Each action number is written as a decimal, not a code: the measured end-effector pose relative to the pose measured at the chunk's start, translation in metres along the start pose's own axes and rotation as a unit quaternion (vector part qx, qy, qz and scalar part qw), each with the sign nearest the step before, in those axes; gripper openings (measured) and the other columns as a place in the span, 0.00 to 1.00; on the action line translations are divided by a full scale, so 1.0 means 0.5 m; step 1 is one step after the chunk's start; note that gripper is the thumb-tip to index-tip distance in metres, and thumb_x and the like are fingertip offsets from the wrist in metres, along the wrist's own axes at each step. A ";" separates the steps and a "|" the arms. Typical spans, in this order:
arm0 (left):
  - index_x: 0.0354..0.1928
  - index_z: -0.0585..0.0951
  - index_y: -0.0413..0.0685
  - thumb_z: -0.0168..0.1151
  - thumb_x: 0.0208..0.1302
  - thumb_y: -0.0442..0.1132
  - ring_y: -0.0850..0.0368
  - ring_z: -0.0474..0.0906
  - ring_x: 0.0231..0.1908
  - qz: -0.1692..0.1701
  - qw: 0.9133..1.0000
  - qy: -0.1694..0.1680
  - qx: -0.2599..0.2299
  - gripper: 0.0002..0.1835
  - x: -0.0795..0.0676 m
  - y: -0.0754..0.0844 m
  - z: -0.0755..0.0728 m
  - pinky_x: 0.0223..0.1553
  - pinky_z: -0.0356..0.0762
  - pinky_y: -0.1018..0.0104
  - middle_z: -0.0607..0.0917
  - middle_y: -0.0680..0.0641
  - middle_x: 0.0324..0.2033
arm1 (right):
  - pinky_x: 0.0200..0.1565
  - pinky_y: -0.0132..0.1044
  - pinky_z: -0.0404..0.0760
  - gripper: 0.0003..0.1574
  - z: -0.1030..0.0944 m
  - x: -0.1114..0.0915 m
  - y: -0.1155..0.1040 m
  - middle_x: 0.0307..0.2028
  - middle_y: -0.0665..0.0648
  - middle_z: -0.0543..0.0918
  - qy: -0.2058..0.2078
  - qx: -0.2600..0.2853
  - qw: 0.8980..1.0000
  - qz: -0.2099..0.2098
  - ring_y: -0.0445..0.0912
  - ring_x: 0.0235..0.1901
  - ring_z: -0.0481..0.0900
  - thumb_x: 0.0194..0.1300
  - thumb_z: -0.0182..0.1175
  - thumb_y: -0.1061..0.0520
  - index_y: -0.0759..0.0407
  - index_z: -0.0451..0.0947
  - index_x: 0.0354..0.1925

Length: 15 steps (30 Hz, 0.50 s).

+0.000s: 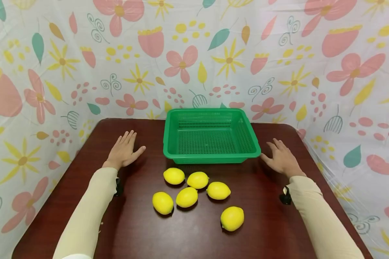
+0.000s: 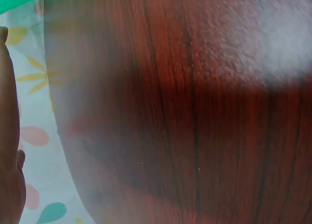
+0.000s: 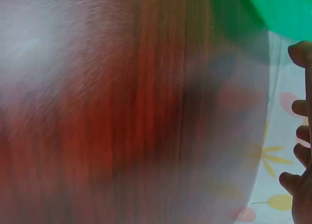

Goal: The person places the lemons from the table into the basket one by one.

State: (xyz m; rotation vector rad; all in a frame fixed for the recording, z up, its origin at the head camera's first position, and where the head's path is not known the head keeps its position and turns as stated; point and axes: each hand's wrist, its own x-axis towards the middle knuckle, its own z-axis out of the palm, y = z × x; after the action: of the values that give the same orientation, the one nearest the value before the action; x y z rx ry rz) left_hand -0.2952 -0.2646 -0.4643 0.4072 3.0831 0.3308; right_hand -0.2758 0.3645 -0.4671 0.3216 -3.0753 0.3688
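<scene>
Palm down with fingers straight, my left hand (image 1: 124, 150) is over the left part of the table, holding nothing. My right hand (image 1: 281, 158) is likewise spread and holds nothing; its thumb is right by the front right corner of a green plastic basket (image 1: 210, 159). The basket has slotted walls and a mesh floor, with nothing in it. Several yellow lemons lie loose in front of it, among them a back one (image 1: 174, 176), a left one (image 1: 163, 203) and a right one (image 1: 232, 218) apart from the others. In each wrist view only an edge of the hand shows.
The dark red-brown wooden table (image 1: 168, 237) has rounded far corners. A white curtain (image 1: 194, 61) with flowers and leaves hangs behind it and along both sides. Dark wrist devices show at the left cuff and the right cuff.
</scene>
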 end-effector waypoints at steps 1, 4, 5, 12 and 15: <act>0.79 0.47 0.33 0.38 0.76 0.70 0.34 0.39 0.79 0.002 1.000 0.004 0.000 0.51 -0.001 0.001 -0.003 0.78 0.33 0.40 0.47 0.32 0.79 | 0.71 0.70 0.51 0.51 -0.004 -0.005 0.000 0.75 0.79 0.52 0.007 0.006 1.000 -0.008 0.74 0.75 0.47 0.75 0.51 0.33 0.73 0.59 0.74; 0.79 0.48 0.33 0.40 0.76 0.69 0.34 0.40 0.79 0.010 1.000 0.016 0.000 0.50 -0.010 0.005 -0.008 0.78 0.35 0.41 0.49 0.32 0.79 | 0.70 0.70 0.55 0.50 -0.012 -0.028 -0.004 0.76 0.77 0.52 0.024 0.017 0.999 -0.029 0.72 0.75 0.49 0.75 0.53 0.34 0.72 0.61 0.73; 0.79 0.49 0.33 0.40 0.76 0.69 0.34 0.41 0.79 0.013 1.000 0.021 -0.001 0.50 -0.013 0.007 -0.008 0.78 0.37 0.41 0.50 0.32 0.79 | 0.69 0.71 0.56 0.50 -0.012 -0.037 -0.006 0.76 0.76 0.52 0.027 0.019 0.999 -0.034 0.71 0.75 0.49 0.74 0.54 0.33 0.71 0.61 0.73; 0.78 0.56 0.35 0.44 0.75 0.68 0.36 0.47 0.78 0.041 0.997 0.063 -0.027 0.48 -0.043 0.043 0.004 0.77 0.44 0.42 0.58 0.34 0.77 | 0.58 0.77 0.65 0.49 -0.006 -0.109 -0.046 0.77 0.71 0.53 0.071 0.065 0.995 -0.027 0.70 0.74 0.53 0.74 0.57 0.35 0.66 0.60 0.75; 0.78 0.58 0.37 0.47 0.75 0.67 0.37 0.51 0.77 0.053 0.992 0.091 -0.064 0.45 -0.054 0.075 0.011 0.76 0.51 0.40 0.62 0.35 0.76 | 0.55 0.78 0.66 0.48 -0.002 -0.142 -0.067 0.77 0.69 0.55 0.096 0.081 0.992 -0.022 0.70 0.72 0.57 0.73 0.59 0.36 0.63 0.59 0.76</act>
State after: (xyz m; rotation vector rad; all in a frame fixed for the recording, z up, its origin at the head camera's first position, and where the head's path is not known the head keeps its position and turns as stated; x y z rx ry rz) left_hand -0.2594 -0.2349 -0.4619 0.5678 3.1979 0.5969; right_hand -0.1995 0.3470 -0.4620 0.3358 -2.8509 0.6113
